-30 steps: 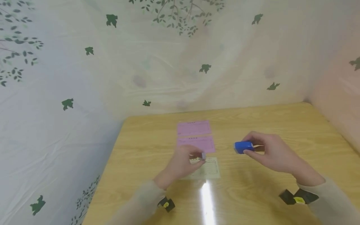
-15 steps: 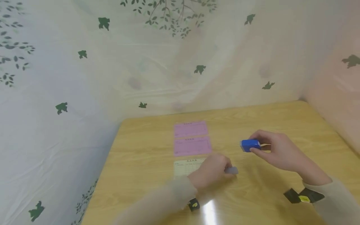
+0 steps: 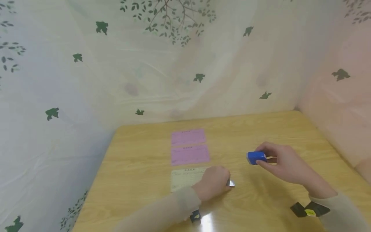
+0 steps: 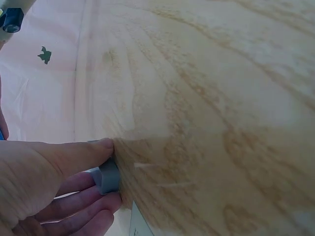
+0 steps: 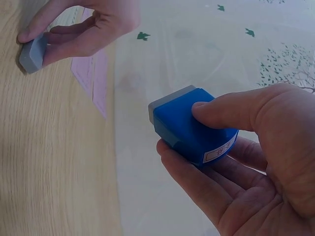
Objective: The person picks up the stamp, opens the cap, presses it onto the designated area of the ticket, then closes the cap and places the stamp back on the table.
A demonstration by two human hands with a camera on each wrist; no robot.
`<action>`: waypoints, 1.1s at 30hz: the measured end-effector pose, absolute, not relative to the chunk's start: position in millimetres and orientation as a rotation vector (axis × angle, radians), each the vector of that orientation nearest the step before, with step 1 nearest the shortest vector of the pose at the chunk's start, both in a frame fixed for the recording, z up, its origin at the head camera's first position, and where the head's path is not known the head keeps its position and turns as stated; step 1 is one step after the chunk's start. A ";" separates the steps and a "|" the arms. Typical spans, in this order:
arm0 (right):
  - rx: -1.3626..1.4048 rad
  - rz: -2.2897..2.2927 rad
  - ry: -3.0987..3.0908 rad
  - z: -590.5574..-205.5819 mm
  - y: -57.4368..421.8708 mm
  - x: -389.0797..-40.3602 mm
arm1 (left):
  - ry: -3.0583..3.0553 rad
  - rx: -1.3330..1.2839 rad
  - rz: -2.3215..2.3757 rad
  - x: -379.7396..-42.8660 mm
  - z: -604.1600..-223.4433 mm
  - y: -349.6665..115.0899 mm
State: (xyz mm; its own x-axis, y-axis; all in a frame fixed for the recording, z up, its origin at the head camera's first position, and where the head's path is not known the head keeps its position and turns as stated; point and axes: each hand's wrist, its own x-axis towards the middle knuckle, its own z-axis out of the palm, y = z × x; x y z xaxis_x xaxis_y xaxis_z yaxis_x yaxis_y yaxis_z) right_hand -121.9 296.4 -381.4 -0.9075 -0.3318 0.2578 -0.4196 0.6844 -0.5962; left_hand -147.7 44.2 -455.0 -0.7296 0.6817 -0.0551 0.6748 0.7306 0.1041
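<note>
My right hand (image 3: 285, 164) holds a blue stamp (image 3: 256, 157) above the table, pinched between thumb and fingers. In the right wrist view the stamp (image 5: 192, 123) has a pale grey end and a small printed label. My left hand (image 3: 214, 183) is low at the table, pinching a small grey cap (image 4: 109, 177), probably the stamp's. That cap (image 5: 33, 54) is at the wooden surface, just right of a pale yellow slip (image 3: 184, 178). Part of the slip is hidden behind the left hand. Whether the cap bears on the table is hard to tell.
Two pink printed slips, a far one (image 3: 188, 137) and a nearer one (image 3: 189, 155), lie beyond the yellow slip on the wooden table (image 3: 139, 154). A pale curtain (image 3: 162, 80) with leaf and bird prints stands behind the table and along its sides.
My left hand has gone from above the yellow slip down to the right, bringing the grey cap to the table. The right hand still holds the stamp in the air. The view has shifted slightly.
</note>
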 end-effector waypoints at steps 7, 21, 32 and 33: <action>0.615 1.036 -2.766 -382.7 290.7 -117.2 | 2.838 1.077 0.109 -145.6 -454.8 40.9; 0.653 1.036 -2.732 -383.0 288.4 -121.1 | 2.953 0.925 0.458 -155.5 -434.8 2.0; 0.695 0.958 -2.732 -386.6 277.6 -133.2 | 3.121 0.712 0.590 -179.7 -441.5 -107.2; 0.701 0.950 -2.730 -386.6 276.4 -134.5 | 3.127 0.663 0.571 -183.3 -444.7 -116.8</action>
